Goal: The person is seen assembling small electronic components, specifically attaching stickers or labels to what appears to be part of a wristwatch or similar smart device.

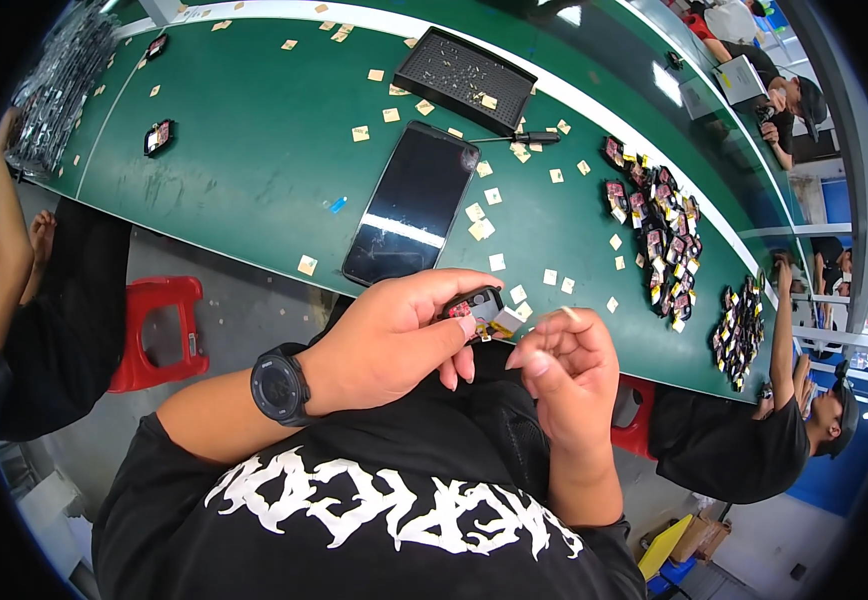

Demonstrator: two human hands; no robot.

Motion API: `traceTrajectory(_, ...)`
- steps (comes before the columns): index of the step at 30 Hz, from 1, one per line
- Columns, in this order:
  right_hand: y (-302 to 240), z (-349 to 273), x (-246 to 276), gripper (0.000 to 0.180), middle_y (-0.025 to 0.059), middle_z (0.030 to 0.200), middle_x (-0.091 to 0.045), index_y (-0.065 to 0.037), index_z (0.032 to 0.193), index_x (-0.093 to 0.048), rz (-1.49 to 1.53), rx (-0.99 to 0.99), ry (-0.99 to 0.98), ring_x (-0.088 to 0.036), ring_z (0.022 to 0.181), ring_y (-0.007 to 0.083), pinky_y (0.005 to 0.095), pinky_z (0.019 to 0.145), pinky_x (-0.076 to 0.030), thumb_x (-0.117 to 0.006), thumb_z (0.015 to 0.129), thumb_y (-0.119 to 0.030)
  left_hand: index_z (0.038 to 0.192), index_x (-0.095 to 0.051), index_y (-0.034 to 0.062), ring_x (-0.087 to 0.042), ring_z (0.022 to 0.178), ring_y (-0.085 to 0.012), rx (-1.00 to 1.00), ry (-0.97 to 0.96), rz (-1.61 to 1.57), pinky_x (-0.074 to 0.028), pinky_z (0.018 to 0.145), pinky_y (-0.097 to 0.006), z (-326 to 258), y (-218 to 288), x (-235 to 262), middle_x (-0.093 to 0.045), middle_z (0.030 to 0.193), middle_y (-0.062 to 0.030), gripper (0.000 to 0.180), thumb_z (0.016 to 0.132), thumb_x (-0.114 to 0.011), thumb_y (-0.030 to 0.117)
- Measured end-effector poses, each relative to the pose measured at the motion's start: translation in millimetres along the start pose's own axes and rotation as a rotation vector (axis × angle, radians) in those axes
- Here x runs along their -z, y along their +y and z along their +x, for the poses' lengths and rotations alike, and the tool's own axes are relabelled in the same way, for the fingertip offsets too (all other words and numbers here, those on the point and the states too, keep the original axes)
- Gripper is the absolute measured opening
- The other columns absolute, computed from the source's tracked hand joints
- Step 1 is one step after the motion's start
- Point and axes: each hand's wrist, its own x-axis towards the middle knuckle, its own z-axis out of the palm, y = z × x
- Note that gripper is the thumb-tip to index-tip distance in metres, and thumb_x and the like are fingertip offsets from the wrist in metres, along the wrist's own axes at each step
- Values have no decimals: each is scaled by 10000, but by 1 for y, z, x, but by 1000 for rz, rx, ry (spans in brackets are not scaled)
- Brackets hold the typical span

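Observation:
My left hand (384, 325) is closed around a small black electronic housing (489, 297), held above the near table edge. Its open side shows a red circuit board, a silvery-white block and a bit of yellow. Just right of the housing is my right hand (572, 375), its fingers curled and the thumb close to the index finger. Whatever the right fingertips pinch, if anything, is too small to name. A black flat-screened device (414, 195) lies on the green table (254, 150) beyond my left hand.
Behind the screen stand a black tray (444, 104) and a screwdriver (539, 138). Small beige squares (361, 133) lie scattered around. Similar housings are piled (664, 235) at right, another (160, 137) at left. Red stools (159, 335) and co-workers flank me.

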Motion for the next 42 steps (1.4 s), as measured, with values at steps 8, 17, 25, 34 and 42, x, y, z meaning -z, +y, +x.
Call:
traceTrajectory(8,-9,7,-16,246,11,822,-655,16,1130,-621,-267,-65,27,-541,660,3,164,555,-399,-715,904,48,1357,-543,-54,-672,755,-102,-35,46,442,-561,637,-255,-2,2,-8,-681,972,-81,358,1008,-507,22)
traceTrajectory(17,-5,2,-16,104,-14,777,-657,26,1010,-660,-321,-75,32,-489,611,-23,176,501,-337,-705,917,42,1321,-583,-42,-675,733,-99,-91,78,533,-568,637,-263,1,-4,-6,-699,916,-85,342,992,-512,17)
traceTrajectory(25,4,2,-9,75,-16,787,-645,21,978,-710,-393,-34,26,-475,616,-10,187,514,-336,-718,906,39,1306,-590,-49,-681,747,-105,-119,75,570,-572,656,-270,4,-9,-7,-703,910,-89,344,975,-517,8)
traceTrajectory(34,6,4,-12,131,5,835,-653,11,1004,-746,-368,-50,66,-543,705,24,203,579,-405,-776,878,-3,1383,-529,-40,-699,777,-147,-254,-26,652,-564,713,-281,3,-11,-3,-702,904,-107,444,940,-502,-18)
traceTrajectory(42,7,11,-2,180,9,793,-634,26,969,-640,-142,-185,104,-533,663,22,186,570,-402,-784,860,25,1444,-500,-2,-694,780,-141,-240,-157,642,-563,707,-283,1,-9,1,-699,920,-99,467,977,-493,-4)
